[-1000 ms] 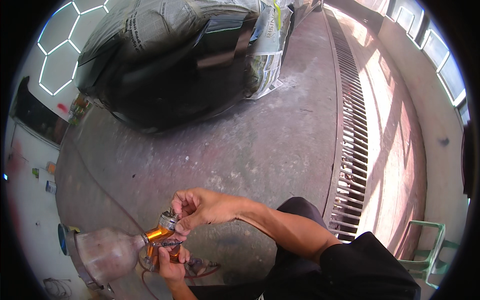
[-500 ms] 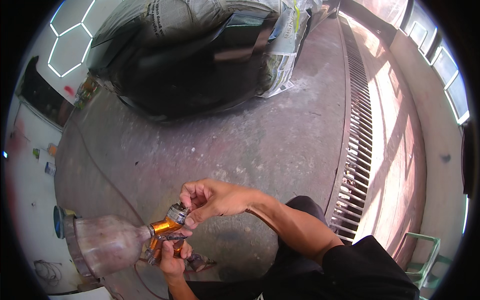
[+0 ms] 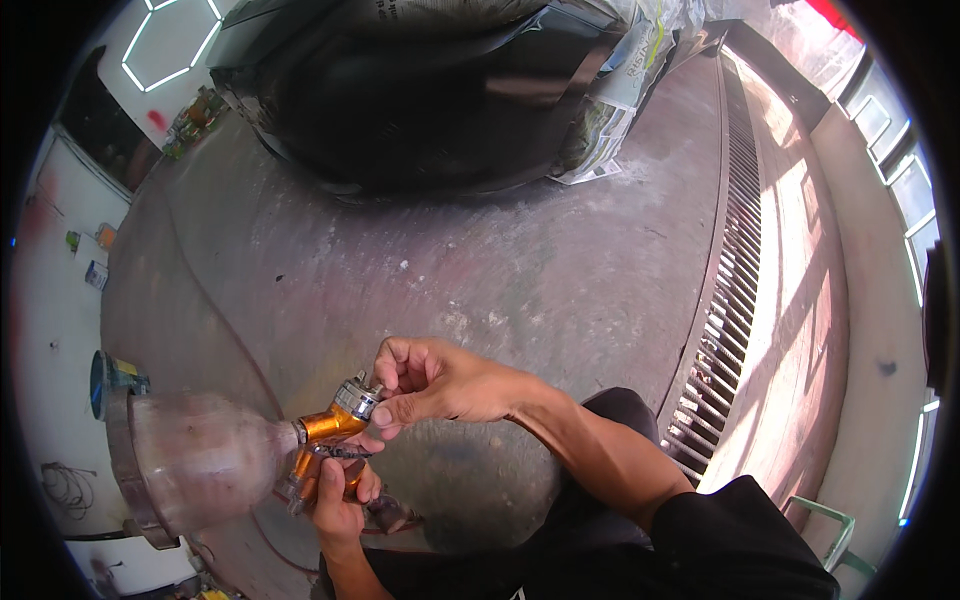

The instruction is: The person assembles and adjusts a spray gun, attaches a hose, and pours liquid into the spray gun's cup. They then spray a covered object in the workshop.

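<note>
- The left hand (image 3: 340,495) is wrapping its fingers tight around the orange grip of a spray gun (image 3: 325,445), holding it low in the picture, just in front of the person's knees.
- The right hand (image 3: 435,380) is reaching across from the right, thumb and forefinger pressing together on the silver knob (image 3: 357,398) at the top end of the spray gun, the other fingers curling loosely above.
- The spray gun is sitting between the two hands, its orange body tilting up to the right toward the knob.
- A clear plastic cup (image 3: 195,465), cloudy with residue, is sticking out to the left of the spray gun, joined at its narrow neck, wide end pointing toward the picture's left edge.
- A dark hose fitting (image 3: 385,515) is showing just below the left hand; where it runs is too dim to tell.
- The right forearm is coming in from the lower right, out of a black sleeve (image 3: 745,545).
- Under it all is a stained concrete floor (image 3: 500,270).
- Well apart at the top, a dark car (image 3: 430,100) is standing half covered, with newspaper (image 3: 610,120) masking its right side.
- A long metal floor grate (image 3: 725,300) is running down the right, sunlight falling beside it.
</note>
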The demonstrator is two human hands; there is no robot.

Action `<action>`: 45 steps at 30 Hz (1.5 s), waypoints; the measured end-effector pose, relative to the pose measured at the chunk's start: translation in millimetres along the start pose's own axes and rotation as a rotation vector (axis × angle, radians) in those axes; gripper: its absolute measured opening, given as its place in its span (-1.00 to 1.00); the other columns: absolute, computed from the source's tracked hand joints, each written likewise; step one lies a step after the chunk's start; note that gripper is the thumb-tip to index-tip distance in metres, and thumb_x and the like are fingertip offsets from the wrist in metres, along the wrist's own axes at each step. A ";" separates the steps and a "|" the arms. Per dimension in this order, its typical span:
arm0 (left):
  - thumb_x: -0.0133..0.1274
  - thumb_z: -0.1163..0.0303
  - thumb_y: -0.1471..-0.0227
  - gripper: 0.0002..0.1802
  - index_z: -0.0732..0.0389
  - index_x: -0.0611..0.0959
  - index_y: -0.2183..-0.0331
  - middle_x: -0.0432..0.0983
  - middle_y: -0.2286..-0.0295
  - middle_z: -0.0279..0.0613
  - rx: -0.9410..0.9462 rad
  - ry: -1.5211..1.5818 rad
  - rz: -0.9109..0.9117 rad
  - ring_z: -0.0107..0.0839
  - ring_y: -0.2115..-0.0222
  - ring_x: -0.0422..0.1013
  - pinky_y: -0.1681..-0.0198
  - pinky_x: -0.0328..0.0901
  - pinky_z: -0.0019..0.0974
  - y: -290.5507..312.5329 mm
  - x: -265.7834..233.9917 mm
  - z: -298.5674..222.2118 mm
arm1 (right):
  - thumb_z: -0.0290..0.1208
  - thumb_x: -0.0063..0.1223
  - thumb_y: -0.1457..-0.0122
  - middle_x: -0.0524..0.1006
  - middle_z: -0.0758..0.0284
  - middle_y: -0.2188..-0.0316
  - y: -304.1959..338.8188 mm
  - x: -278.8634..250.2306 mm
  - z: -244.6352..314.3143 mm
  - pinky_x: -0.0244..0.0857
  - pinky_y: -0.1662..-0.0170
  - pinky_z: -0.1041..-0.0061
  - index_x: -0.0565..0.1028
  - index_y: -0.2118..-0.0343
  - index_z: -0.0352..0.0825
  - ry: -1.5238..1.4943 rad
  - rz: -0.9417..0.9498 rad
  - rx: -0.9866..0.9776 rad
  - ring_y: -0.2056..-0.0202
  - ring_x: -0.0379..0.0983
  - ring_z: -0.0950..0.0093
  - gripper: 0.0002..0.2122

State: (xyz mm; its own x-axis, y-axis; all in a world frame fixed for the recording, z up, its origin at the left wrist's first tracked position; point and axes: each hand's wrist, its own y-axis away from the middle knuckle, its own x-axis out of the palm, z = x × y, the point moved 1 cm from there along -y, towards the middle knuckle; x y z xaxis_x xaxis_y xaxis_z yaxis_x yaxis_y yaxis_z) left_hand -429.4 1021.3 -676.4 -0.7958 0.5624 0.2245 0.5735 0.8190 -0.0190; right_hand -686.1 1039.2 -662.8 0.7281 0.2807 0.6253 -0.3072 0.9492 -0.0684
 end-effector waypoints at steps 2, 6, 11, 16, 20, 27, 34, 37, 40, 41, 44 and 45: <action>-0.21 -0.06 -0.47 -0.47 0.27 0.49 0.01 0.62 0.15 0.02 -0.009 -0.014 -0.019 -0.53 0.65 0.26 0.57 0.24 -0.37 0.9 -1.5 1.2 | -0.57 0.30 -0.30 0.63 0.34 0.27 -2.2 2.4 -2.9 0.56 0.04 0.50 0.52 0.05 -0.42 0.048 -0.066 -0.034 0.20 0.61 0.56 -0.77; -0.21 -0.05 -0.47 -0.37 0.37 0.48 -0.12 0.62 0.15 0.01 -0.018 -0.004 -0.007 -0.57 0.65 0.25 0.57 0.23 -0.39 -0.6 -8.7 4.1 | -0.56 0.33 -0.28 0.68 0.30 0.24 -10.6 -1.0 -5.1 0.54 0.11 0.54 0.61 0.04 -0.46 0.073 -0.135 -0.086 0.27 0.59 0.57 -0.78; -0.18 -0.05 -0.46 -0.36 0.40 0.49 -0.11 0.62 0.16 0.02 -0.036 -0.021 -0.013 -0.58 0.64 0.25 0.56 0.23 -0.40 -3.8 -11.5 4.2 | -0.54 0.34 -0.27 0.70 0.28 0.28 -14.2 -5.6 -6.1 0.49 0.21 0.56 0.66 0.14 -0.46 0.123 -0.144 -0.031 0.32 0.58 0.58 -0.85; -0.15 -0.03 -0.45 -0.38 0.40 0.49 -0.09 0.62 0.16 0.03 -0.046 -0.028 -0.022 -0.60 0.64 0.25 0.55 0.24 -0.41 -4.2 -14.9 2.4 | -0.58 0.33 -0.27 0.70 0.26 0.25 -16.7 -11.5 -11.6 0.54 0.21 0.56 0.65 0.11 -0.44 0.126 -0.163 0.051 0.30 0.63 0.54 -0.83; -0.16 -0.02 -0.46 -0.39 0.39 0.49 -0.11 0.62 0.15 0.02 -0.067 -0.028 -0.080 -0.61 0.63 0.25 0.54 0.24 -0.40 -4.5 -16.8 3.9 | -0.52 0.29 -0.31 0.70 0.26 0.25 -23.9 -9.0 -20.5 0.55 0.23 0.56 0.65 0.09 -0.42 0.037 -0.223 0.045 0.30 0.63 0.54 -0.84; -0.16 0.00 -0.48 -0.41 0.36 0.49 -0.15 0.60 0.13 -0.02 -0.127 -0.040 -0.164 -0.63 0.63 0.22 0.52 0.24 -0.41 -5.9 -17.9 12.7 | -0.44 0.26 -0.37 0.71 0.27 0.22 -26.9 -11.4 -24.2 0.51 0.28 0.57 0.65 0.08 -0.46 0.234 -0.351 0.108 0.29 0.64 0.54 -0.81; -0.02 0.02 -0.46 -0.47 0.26 0.48 -0.16 0.54 0.10 -0.09 -0.141 0.050 -0.326 -0.65 0.63 0.22 0.55 0.28 -0.43 -38.9 9.7 56.2 | -0.57 0.23 -0.29 0.66 0.15 0.30 4.7 -3.8 -8.5 0.51 0.27 0.36 0.62 0.12 -0.46 1.330 -0.470 -0.156 0.35 0.66 0.36 -0.86; 0.02 -0.02 -0.44 -0.44 0.24 0.48 -0.17 0.54 0.08 -0.14 -0.114 0.121 -0.411 -0.65 0.62 0.26 0.56 0.29 -0.44 -65.8 32.1 91.2 | -0.60 0.24 -0.25 0.65 0.13 0.27 38.6 10.4 12.3 0.54 0.20 0.25 0.62 0.12 -0.44 1.456 -0.311 -0.185 0.31 0.66 0.24 -0.84; 0.06 -0.03 -0.41 -0.43 0.24 0.50 -0.16 0.58 0.03 -0.16 -0.047 0.253 -0.494 -0.65 0.59 0.32 0.56 0.31 -0.46 -103.9 74.7 137.2 | -0.61 0.25 -0.20 0.66 0.14 0.22 80.0 37.9 40.3 0.55 0.11 0.21 0.61 0.12 -0.42 1.558 -0.164 -0.024 0.23 0.67 0.19 -0.81; 0.07 -0.03 -0.40 -0.42 0.24 0.50 -0.16 0.59 0.03 -0.16 -0.030 0.276 -0.528 -0.65 0.59 0.34 0.56 0.32 -0.46 -116.2 85.0 150.8 | -0.61 0.26 -0.18 0.66 0.14 0.20 93.3 44.3 39.8 0.55 0.09 0.22 0.61 0.11 -0.42 1.554 -0.132 0.052 0.20 0.67 0.18 -0.79; 0.14 -0.11 -0.34 -0.35 0.26 0.54 -0.14 0.62 0.04 -0.19 -0.071 0.340 -0.576 -0.65 0.60 0.36 0.56 0.32 -0.48 -146.7 130.3 194.8 | -0.51 0.27 -0.21 0.63 0.17 0.16 133.0 56.3 38.0 0.53 0.05 0.24 0.59 0.09 -0.41 1.582 -0.077 0.244 0.18 0.65 0.19 -0.77; 0.09 -0.19 -0.34 -0.33 0.20 0.50 -0.14 0.59 0.02 -0.20 -0.149 0.297 -0.528 -0.66 0.58 0.34 0.54 0.32 -0.46 -154.7 135.1 216.1 | -0.46 0.26 -0.23 0.62 0.19 0.15 143.9 57.0 33.9 0.52 0.04 0.25 0.58 0.08 -0.41 1.580 -0.056 0.283 0.19 0.64 0.20 -0.77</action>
State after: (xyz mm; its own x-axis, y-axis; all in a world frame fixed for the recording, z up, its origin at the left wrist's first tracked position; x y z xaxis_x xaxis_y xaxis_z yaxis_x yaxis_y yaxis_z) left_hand -667.6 995.1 -853.7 -0.9037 0.0126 0.4281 0.1554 0.9411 0.3002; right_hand -709.6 1187.0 -610.7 0.5596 0.2771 -0.7811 -0.2271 0.9576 0.1770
